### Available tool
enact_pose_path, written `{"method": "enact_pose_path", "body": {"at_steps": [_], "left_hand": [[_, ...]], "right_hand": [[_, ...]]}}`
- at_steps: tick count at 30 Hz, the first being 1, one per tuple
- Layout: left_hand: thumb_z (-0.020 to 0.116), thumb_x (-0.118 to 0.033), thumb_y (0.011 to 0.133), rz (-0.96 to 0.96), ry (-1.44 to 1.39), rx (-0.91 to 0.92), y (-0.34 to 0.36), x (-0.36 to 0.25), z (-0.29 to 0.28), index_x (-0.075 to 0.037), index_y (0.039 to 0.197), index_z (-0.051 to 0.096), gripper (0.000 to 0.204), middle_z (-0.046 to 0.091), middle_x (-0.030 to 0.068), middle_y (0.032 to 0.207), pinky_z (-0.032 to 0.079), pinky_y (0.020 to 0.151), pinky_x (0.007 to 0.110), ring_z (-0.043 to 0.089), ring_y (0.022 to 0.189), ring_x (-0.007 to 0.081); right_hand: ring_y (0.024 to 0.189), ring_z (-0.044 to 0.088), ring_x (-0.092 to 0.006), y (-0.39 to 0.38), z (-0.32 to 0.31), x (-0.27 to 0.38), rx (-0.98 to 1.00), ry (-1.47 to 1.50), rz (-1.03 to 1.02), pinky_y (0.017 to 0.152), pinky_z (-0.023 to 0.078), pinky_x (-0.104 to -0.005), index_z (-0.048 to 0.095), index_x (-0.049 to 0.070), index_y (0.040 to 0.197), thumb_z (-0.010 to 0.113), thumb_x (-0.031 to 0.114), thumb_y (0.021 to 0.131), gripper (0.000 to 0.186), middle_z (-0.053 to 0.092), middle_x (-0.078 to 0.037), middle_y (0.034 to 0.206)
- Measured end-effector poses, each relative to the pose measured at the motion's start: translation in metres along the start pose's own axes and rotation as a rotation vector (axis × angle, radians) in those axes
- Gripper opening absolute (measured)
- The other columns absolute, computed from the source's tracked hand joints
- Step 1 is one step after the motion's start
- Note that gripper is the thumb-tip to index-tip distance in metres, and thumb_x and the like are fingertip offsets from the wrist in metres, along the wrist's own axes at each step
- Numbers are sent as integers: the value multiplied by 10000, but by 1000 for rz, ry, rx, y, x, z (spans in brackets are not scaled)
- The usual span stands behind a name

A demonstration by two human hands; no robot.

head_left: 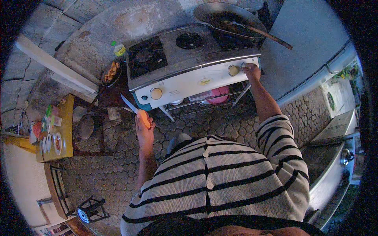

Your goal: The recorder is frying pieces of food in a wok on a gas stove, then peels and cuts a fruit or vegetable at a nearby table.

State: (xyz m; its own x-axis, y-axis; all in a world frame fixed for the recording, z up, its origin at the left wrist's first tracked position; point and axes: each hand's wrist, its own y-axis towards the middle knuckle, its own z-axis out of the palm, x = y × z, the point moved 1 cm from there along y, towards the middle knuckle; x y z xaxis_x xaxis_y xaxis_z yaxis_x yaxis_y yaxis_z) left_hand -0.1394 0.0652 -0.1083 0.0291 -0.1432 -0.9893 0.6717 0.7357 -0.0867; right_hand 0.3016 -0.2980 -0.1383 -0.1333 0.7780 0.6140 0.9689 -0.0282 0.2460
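My right hand [252,72] is at the right end of a white gas stove's front panel [185,83], its fingers closed around a control knob [244,66]. A second round knob [233,70] sits just left of it. Lower and to the left, my left hand [145,129] grips a knife [129,104], blade pointing up and left. A smooth orange piece [144,118] lies against the knife in the same hand; whether it is food or the handle I cannot tell. On the stove's right burner rests a large wok [220,15] with a long-handled turner [271,37] across it.
Left of the stove stands a dark pan [111,83] of browned food pieces [112,72], near a yellow-labelled bottle [119,50]. A yellow table [67,133] holds plates at far left. A small black stool [94,210] stands on the paved floor [114,173]. A pink container [219,95] sits under the stove.
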Motion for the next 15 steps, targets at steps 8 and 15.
{"method": "enact_pose_path", "body": {"at_steps": [8,15], "left_hand": [[477,-502,880,-156,-300,-63,3,-4,7,-153,1152,447,444,503,8,946,403,682,314,483,815,140],[486,-491,879,-15,-193,-84,-1,-3,5,-158,1138,456,424,527,1,954,387,639,295,485,805,134]], "right_hand": [[938,617,-271,-2,-3,3,30,-90,-85,815,474,-351,645,105,1027,754,310,614,474,646,-120,1004],[950,614,-281,-6,-2,18,95,-139,-83,817,473,-354,649,100,1029,740,303,629,458,636,-125,1039]]}}
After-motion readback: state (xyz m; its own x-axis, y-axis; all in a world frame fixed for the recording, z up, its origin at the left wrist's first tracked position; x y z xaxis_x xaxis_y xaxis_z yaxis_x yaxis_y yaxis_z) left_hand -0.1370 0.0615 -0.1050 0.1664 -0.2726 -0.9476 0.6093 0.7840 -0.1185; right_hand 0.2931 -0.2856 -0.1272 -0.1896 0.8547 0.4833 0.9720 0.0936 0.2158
